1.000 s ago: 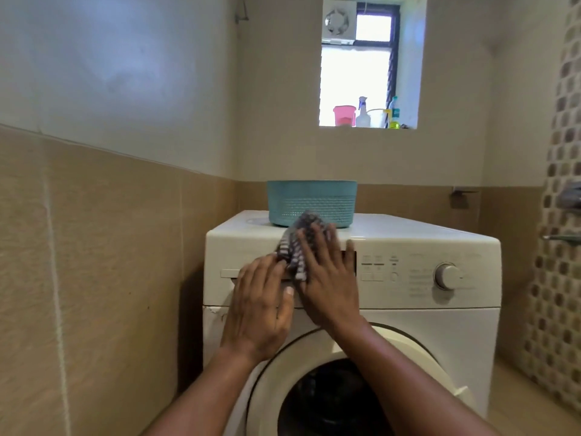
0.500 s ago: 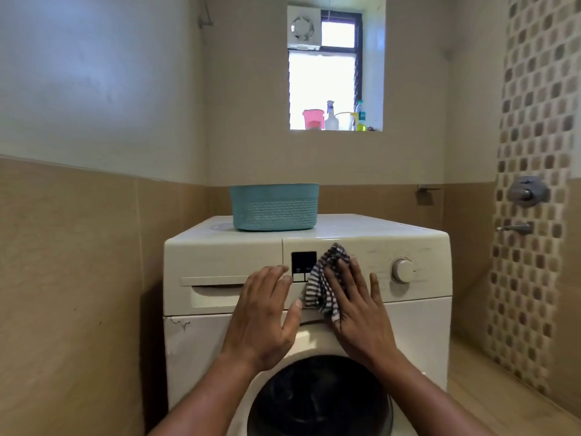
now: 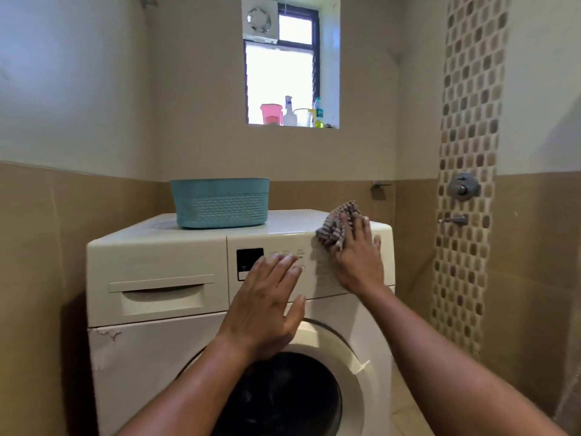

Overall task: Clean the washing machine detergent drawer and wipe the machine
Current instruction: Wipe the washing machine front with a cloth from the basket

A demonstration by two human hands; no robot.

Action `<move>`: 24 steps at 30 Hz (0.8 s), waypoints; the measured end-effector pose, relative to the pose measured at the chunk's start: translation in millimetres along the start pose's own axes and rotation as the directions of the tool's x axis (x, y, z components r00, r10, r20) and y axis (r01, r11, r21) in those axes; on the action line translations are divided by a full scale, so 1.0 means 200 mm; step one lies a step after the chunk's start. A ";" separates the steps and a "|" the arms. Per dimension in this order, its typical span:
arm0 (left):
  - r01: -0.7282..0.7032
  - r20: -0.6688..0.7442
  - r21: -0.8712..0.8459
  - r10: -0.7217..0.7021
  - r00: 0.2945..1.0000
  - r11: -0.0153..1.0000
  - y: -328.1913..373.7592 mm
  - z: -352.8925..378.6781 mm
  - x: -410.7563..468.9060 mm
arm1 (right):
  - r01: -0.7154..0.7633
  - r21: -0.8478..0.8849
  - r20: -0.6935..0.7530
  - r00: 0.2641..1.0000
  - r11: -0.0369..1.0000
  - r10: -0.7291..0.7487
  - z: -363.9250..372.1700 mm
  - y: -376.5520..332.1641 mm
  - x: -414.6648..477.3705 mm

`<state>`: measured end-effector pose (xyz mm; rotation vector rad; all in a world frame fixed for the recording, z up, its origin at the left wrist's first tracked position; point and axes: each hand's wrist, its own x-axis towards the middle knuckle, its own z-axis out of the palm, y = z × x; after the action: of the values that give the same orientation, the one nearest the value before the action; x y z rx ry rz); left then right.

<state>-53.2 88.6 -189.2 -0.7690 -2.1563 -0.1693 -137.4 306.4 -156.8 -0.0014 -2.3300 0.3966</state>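
Striped grey-and-white cloth (image 3: pixel 338 226) sits at the top R corner of the washing machine (image 3: pixel 157 357) front, bunched over the edge where the front panel (image 3: pixel 314 275) meets the lid. R hand (image 3: pixel 358 262) presses it there: fingers (image 3: pixel 352 226) straight, slightly spread, pointing up, thumb out to the R, nothing curled round the cloth. Cloth lies under the fingers, w/ most of what shows poking out above & to the L of the fingertips. Its lower part is hidden by the hand.

L hand (image 3: pixel 267 306) lies flat & relaxed at the panel's centre, fingers (image 3: pixel 279 262) straight, close together, holding nothing. Tips are blurred, just R of the dark display (image 3: pixel 249 262); heel is down over the door (image 3: pixel 342 350) rim. L hand & cloth are apart, w/ a strip of bare panel betw. them.

Detergent drawer (image 3: pixel 162 294) is on the L side of the front, pushed in flush, well apart from both hands & the cloth. Chipped paint (image 3: pixel 103 335) at the L edge just below it.

Teal basket (image 3: pixel 220 202) stands on the machine top, rear L, apart from the cloth. Window (image 3: pixel 278 80) in back wall above; on its sill a pink cup (image 3: pixel 271 114), spray bottle (image 3: pixel 288 111) & a few other bottles. Vent fan (image 3: pixel 259 18) at the window's top L. Mosaic tile strip (image 3: pixel 468 121) on R wall w/ shower valve (image 3: pixel 463 186) & tap (image 3: pixel 452 220).
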 end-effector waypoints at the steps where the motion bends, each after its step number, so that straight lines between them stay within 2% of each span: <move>1: -0.005 -0.002 0.009 0.005 1.000 1.000 0.02 0.00 0.03 | -0.095 0.075 0.014 0.995 0.993 0.094 -0.02 0.07 0.03; 5: -0.010 0.050 0.048 0.007 0.999 0.999 0.05 0.01 0.12 | -0.286 0.353 -0.001 0.952 0.891 0.306 0.06 0.29 -0.11; 8: -0.014 0.127 0.112 -0.001 0.992 0.994 0.06 0.04 0.19 | -0.381 0.439 0.006 0.907 0.813 0.422 0.21 0.25 -0.33; 10: -0.013 0.178 0.138 -0.012 0.984 0.990 0.08 0.06 0.23 | -0.366 0.482 0.019 0.913 0.796 0.408 0.28 0.14 -0.46; 13: -0.031 0.206 0.142 0.001 0.979 0.989 0.12 0.06 0.25 | -0.258 0.378 0.001 0.961 0.889 0.278 0.35 0.09 -0.56; 14: -0.047 0.204 0.141 0.018 0.979 0.989 0.13 0.05 0.25 | -0.289 0.371 0.004 0.951 0.882 0.309 0.34 0.12 -0.53; 15: -0.062 0.200 0.145 0.032 0.979 0.988 0.12 0.04 0.24 | -0.375 0.424 0.019 0.914 0.825 0.405 0.29 0.14 -0.48; 17: -0.077 0.174 0.166 0.048 0.984 0.983 0.08 0.01 0.22 | -0.541 0.566 0.087 0.790 0.622 0.607 0.15 0.19 -0.32; 18: -0.073 0.158 0.174 0.045 0.986 0.982 0.05 -0.01 0.21 | -0.556 0.602 0.114 0.770 0.572 0.628 0.07 0.20 -0.24; 20: -0.050 0.140 0.177 0.025 0.990 0.983 -0.02 -0.05 0.19 | -0.459 0.569 0.067 0.853 0.682 0.518 -0.04 0.17 -0.09; 22: -0.013 0.113 0.150 -0.004 0.994 0.989 -0.07 -0.09 0.18 | -0.295 0.386 -0.011 0.946 0.874 0.324 -0.07 0.10 0.01; 24: 0.046 0.067 0.117 -0.054 0.996 0.992 -0.13 -0.15 0.17 | -0.131 0.187 -0.033 0.990 0.974 0.140 -0.06 -0.01 0.05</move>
<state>-65.3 73.0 -140.7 -0.6641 -2.2314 -0.0431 -136.0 309.6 -141.8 -0.0793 -2.2464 0.6731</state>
